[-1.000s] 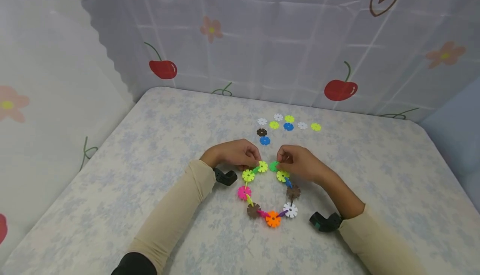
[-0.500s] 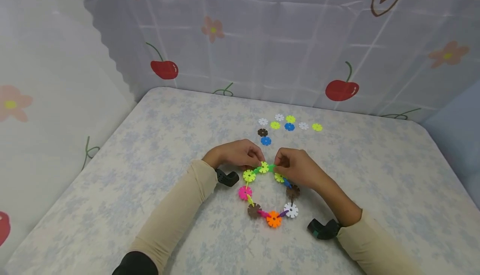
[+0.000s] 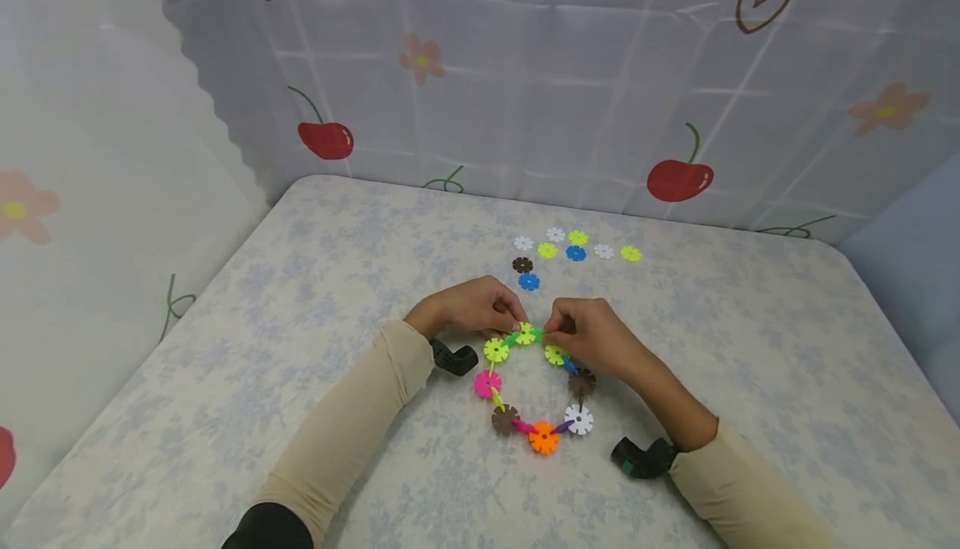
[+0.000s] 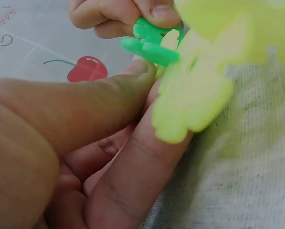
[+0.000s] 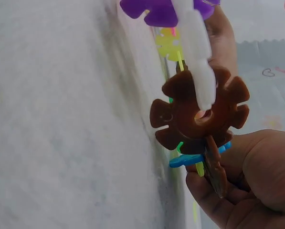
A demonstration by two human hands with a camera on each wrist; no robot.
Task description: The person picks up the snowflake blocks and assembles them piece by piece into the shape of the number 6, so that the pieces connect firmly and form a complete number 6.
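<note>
Disc ring on patterned tbl, just below ctr of head frame. L hand pinching yellow disc at top of ring, thumb + finger. R hand has green disc pinched btwn fingertips, immed. right of yellow. L wrist view: the two overlap, can't tell if slots mesh. Orange disc at ring btm. 9 loose discs upper mid of frame, assorted colors.

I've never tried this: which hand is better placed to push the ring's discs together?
Probably the right hand: it pinches the green disc; the left hand holds the yellow disc beside it.
</note>
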